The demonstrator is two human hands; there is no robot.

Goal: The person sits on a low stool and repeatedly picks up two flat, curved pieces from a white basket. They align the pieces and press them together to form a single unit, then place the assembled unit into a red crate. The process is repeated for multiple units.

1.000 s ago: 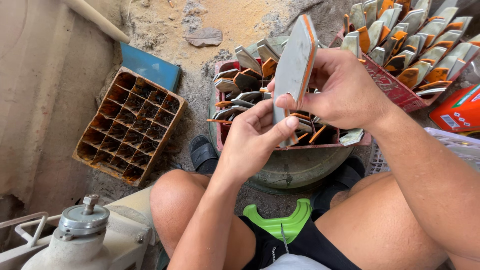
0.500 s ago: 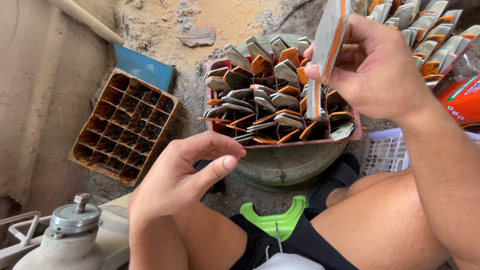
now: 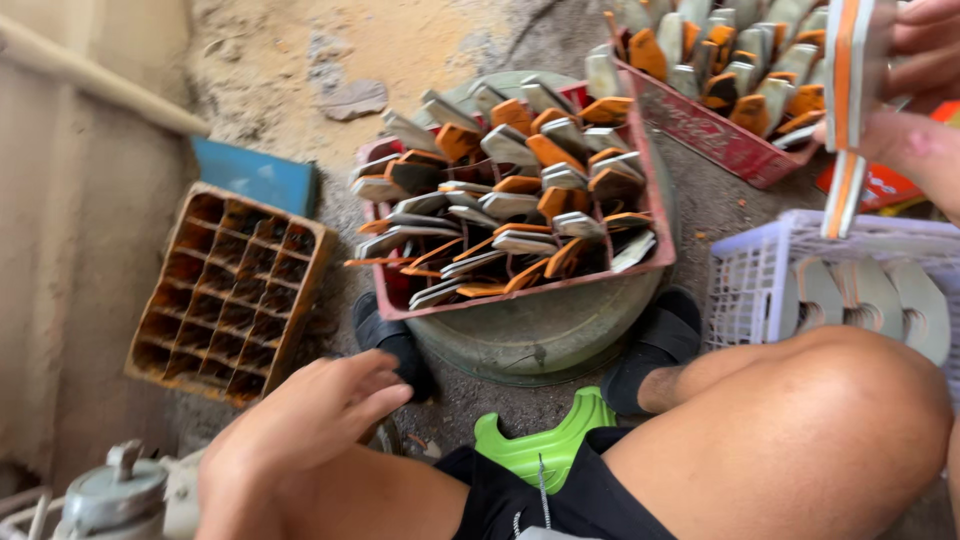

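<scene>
- The right hand (image 3: 915,95) is at the top right corner, partly cut off by the frame edge, with its fingers closed around a flat grey sandal sole (image 3: 845,110) with an orange rim, held on edge and nearly upright.
- The sole hangs above the white plastic basket (image 3: 745,275), apart from it, and more grey soles (image 3: 865,300) lie flat inside that basket.
- The left hand (image 3: 305,425) is low on the left, over the left thigh, holding nothing (fingers loosely spread and pointing right, palm down).
- The fingertips of the left hand are near a black sandal (image 3: 385,340) on the ground, but whether they touch it cannot be told.
- In the middle, a red crate (image 3: 640,255) sits on a round grey-green tub (image 3: 545,335) and is packed with grey and orange soles standing at angles.
- A second red crate (image 3: 715,135) of the same soles lies behind it, toward the top right, and its corner is just beside the first crate.
- To the left, an orange-brown bottle crate (image 3: 235,290) with bare cells lies tilted on the dirt, with a blue board (image 3: 255,175) behind it.
- A grey metal canister (image 3: 115,495) is in the bottom left corner, close under the left wrist.
- A green plastic stool edge (image 3: 545,445) shows between the knees.
- Open ground is narrow: a strip of dirt between the bottle crate and the tub, and sandy floor beyond the crates at the top.
</scene>
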